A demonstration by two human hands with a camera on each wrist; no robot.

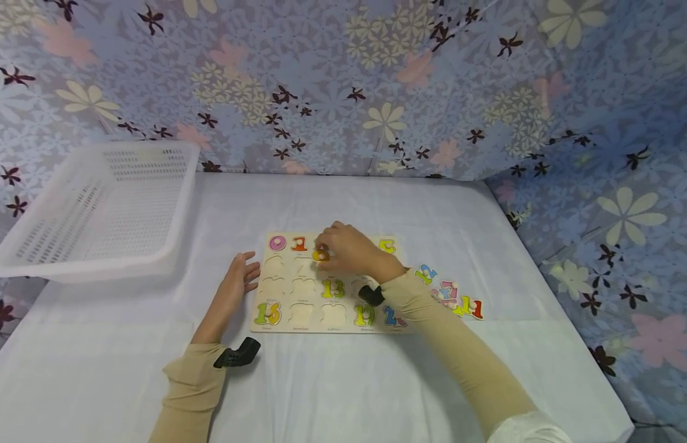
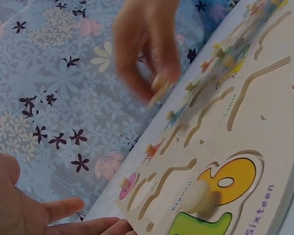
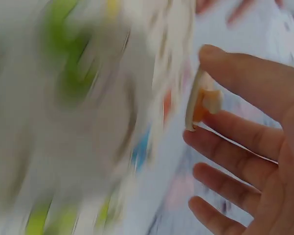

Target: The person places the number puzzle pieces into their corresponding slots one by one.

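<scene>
My right hand (image 1: 349,249) pinches an orange wooden puzzle piece (image 3: 199,107) with a small round knob, between thumb and fingertips, above the upper middle of the number puzzle board (image 1: 274,288). Which number it is cannot be read. Several numbers sit in the board, among them a pink 0 (image 1: 277,243), a red 1 (image 1: 299,244), a 13 (image 1: 333,288), a 16 (image 2: 230,181) and a 19 (image 1: 364,315). Other recesses are bare. Beside the board's left edge my left hand (image 1: 237,280) has its fingers extended and holds nothing. My right hand and forearm hide part of the board.
Several loose number pieces (image 1: 449,294) lie in a heap to the right of the board. A white plastic basket (image 1: 174,237) stands at the back left. White cloth (image 1: 332,381) covers the table, and flowered fabric (image 1: 321,80) hangs behind it.
</scene>
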